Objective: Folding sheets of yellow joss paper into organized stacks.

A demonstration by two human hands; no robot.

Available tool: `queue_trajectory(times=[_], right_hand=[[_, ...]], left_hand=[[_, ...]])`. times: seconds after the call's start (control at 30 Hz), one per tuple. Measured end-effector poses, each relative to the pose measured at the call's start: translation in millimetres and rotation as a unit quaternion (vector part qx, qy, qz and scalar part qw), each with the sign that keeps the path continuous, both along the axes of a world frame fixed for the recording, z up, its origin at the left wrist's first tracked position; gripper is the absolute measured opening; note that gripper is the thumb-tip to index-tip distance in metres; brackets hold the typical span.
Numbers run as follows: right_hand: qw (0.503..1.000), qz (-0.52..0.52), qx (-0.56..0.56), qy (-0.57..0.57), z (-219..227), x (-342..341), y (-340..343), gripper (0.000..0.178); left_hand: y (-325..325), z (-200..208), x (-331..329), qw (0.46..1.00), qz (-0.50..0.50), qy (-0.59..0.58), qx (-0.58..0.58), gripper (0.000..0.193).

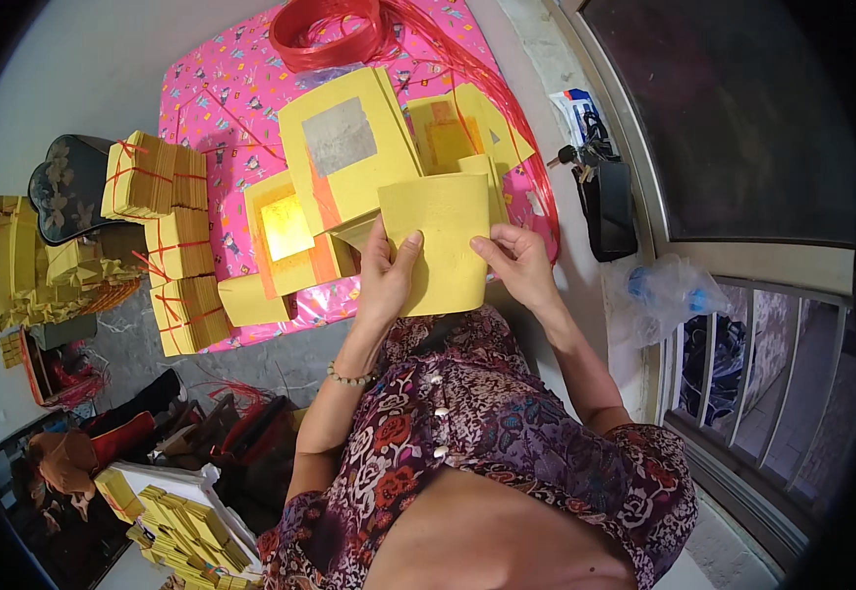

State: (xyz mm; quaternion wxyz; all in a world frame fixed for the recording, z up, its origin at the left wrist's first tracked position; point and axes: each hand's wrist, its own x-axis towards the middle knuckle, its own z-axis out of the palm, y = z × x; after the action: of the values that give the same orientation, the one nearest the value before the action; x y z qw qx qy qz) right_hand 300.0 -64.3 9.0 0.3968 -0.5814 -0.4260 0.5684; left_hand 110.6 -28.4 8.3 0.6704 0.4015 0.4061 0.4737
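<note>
In front of my body I hold a curved piece of yellow paper (438, 236) upright between both hands; whether it is one sheet or several I cannot tell. My left hand (389, 270) grips its left edge, thumb on the near face and fingers behind. At the right edge my right hand (521, 261) pinches it between thumb and fingers. Just beyond lies a stack of yellow paper with a silver square (340, 138). To its left is yellow paper with a shiny gold square (287, 226) and orange edging. More yellow paper (438, 108) lies behind, partly hidden.
Yellow bundles (192, 315) tied with red string pile along the left of the pink-covered table (236, 49). A red string coil (295, 44) sits at the back, its strands trailing right. A phone (620, 206), keys (568, 154) and a plastic bag (684, 295) line the right-hand ledge.
</note>
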Motion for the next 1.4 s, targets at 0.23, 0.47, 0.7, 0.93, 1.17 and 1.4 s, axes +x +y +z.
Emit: queue_trajectory(times=[0.23,0.47,0.7,0.93,1.17,1.4], right_hand=[[0.999,0.01,0.011,0.033,-21,7,-25,0.018],[0.999,-0.013,-0.005,0.049,-39,10,-49,0.014],[0.998,-0.026,-0.03,0.038,-59,11,-67,0.011],[0.992,-0.114,-0.039,-0.036,-76,25,-53,0.014],[0.99,-0.066,0.018,-0.126,-102,57,-42,0.011],[0.992,-0.07,-0.086,-0.058,-85,60,-44,0.01]], left_hand=[[-9,-6,4,0.999,-0.002,-0.018,-0.035,0.037],[-15,-16,9,0.999,0.012,0.004,-0.029,0.031],[-21,-46,20,0.998,0.017,0.014,-0.051,0.033],[-19,-90,37,0.994,-0.047,0.095,-0.001,0.045],[-20,-109,48,0.981,-0.066,0.183,0.007,0.048],[-34,-109,57,0.991,-0.067,0.087,-0.081,0.045]])
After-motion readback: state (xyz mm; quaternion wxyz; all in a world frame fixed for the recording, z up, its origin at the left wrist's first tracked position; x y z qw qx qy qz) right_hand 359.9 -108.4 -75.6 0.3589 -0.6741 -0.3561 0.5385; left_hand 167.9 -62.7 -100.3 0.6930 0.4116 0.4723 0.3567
